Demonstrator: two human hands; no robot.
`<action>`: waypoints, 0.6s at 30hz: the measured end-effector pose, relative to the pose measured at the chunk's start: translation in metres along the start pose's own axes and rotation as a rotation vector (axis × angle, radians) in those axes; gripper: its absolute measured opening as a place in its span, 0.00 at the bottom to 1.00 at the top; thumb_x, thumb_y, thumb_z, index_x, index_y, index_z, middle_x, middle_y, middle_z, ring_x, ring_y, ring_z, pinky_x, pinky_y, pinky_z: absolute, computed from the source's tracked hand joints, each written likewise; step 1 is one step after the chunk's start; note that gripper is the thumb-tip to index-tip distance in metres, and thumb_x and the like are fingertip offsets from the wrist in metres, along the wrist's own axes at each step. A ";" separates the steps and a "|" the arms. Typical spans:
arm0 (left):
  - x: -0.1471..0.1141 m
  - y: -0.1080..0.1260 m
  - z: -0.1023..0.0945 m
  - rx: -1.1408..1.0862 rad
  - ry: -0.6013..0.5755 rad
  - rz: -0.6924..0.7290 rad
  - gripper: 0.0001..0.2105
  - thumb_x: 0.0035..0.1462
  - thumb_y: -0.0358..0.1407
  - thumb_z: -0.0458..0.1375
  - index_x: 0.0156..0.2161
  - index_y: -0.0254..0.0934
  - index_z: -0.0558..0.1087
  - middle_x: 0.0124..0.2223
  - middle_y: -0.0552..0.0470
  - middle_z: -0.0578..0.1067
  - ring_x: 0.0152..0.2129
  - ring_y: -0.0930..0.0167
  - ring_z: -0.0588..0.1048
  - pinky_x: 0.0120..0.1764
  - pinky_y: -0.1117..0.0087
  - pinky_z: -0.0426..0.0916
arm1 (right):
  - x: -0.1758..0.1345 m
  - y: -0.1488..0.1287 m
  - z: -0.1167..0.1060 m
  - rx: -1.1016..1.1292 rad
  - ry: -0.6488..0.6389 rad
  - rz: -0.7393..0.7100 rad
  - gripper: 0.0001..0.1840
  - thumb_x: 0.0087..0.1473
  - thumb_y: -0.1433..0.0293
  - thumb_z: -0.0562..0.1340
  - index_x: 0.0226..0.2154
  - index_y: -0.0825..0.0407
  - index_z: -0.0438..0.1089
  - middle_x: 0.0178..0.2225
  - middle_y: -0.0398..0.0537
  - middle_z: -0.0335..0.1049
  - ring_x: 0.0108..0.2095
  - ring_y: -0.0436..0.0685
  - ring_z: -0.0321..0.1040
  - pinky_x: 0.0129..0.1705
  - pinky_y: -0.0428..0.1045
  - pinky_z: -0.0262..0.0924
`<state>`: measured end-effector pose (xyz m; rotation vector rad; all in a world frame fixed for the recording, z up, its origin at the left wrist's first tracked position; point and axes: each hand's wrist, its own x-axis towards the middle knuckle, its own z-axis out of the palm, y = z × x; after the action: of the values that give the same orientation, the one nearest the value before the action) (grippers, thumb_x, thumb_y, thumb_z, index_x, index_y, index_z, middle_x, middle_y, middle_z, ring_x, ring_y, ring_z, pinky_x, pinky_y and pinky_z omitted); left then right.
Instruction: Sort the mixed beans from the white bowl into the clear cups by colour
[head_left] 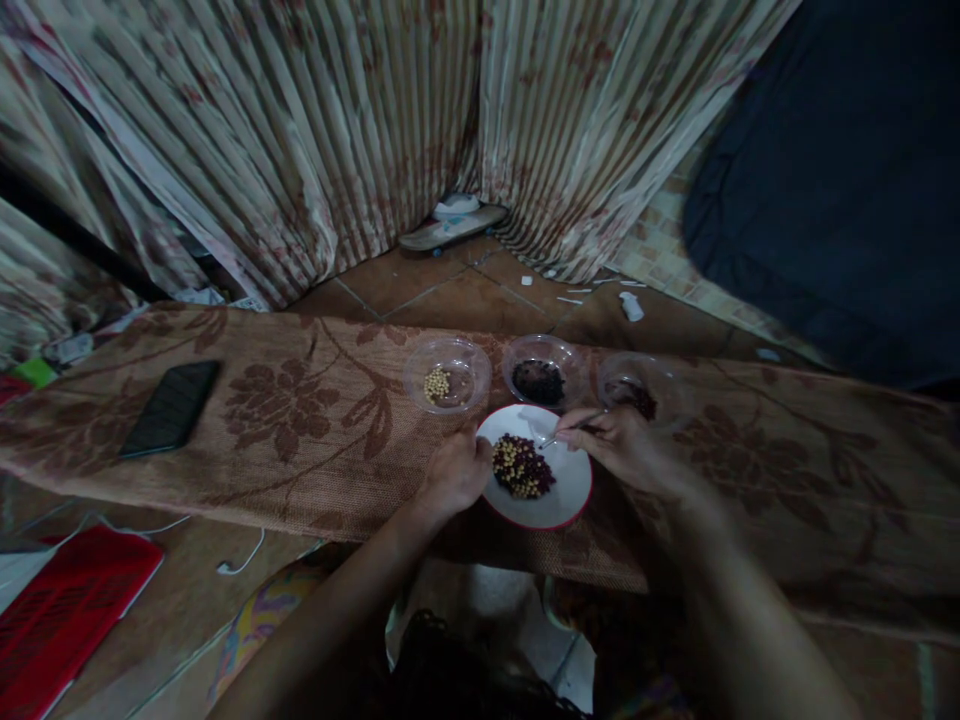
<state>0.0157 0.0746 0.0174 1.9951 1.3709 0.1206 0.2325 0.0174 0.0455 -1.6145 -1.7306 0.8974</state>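
Note:
A white plate [566, 490] with a red rim sits at the front of the cloth-covered table, bearing a heap of mixed yellow and dark red beans [521, 467]. My left hand [459, 468] grips the plate's left edge, thumb over the rim. In my right hand [611, 440] is a small metal spoon [550, 442], its tip low over the plate beside the beans. Behind the plate stand three clear plastic bowls: the left bowl [469, 375] holds yellow beans, the middle bowl [538, 380] black ones, and the right bowl [611, 375] dark red ones, partly hidden by my right hand.
A dark phone [171, 408] lies on the table's left part. Beyond the table, a skateboard [454, 229] rests on the tiled floor by striped curtains [390, 120]. A red bag [79, 610] and white earphones [240, 563] are on the floor at lower left.

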 end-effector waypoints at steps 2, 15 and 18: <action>0.000 0.000 0.000 0.005 0.014 0.004 0.16 0.61 0.34 0.42 0.48 0.32 0.67 0.45 0.41 0.76 0.42 0.65 0.74 0.48 0.65 0.65 | -0.003 -0.005 -0.008 0.088 0.051 -0.008 0.15 0.53 0.58 0.60 0.30 0.52 0.74 0.30 0.46 0.74 0.29 0.54 0.69 0.30 0.47 0.62; 0.003 0.001 -0.003 -0.025 0.029 0.007 0.18 0.60 0.33 0.42 0.51 0.30 0.67 0.46 0.41 0.75 0.42 0.66 0.74 0.48 0.67 0.64 | -0.030 0.036 -0.077 -0.066 0.829 0.202 0.17 0.44 0.56 0.65 0.27 0.53 0.74 0.25 0.51 0.74 0.25 0.59 0.71 0.21 0.49 0.64; 0.004 0.000 -0.001 0.005 0.026 -0.002 0.17 0.60 0.34 0.42 0.49 0.31 0.68 0.46 0.42 0.76 0.42 0.65 0.74 0.47 0.66 0.64 | -0.025 0.022 -0.068 0.047 0.813 0.112 0.14 0.46 0.57 0.64 0.27 0.52 0.73 0.26 0.48 0.74 0.27 0.57 0.71 0.27 0.50 0.66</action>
<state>0.0165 0.0782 0.0170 2.0025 1.3905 0.1425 0.3019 -0.0016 0.0686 -1.7195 -1.0473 0.2409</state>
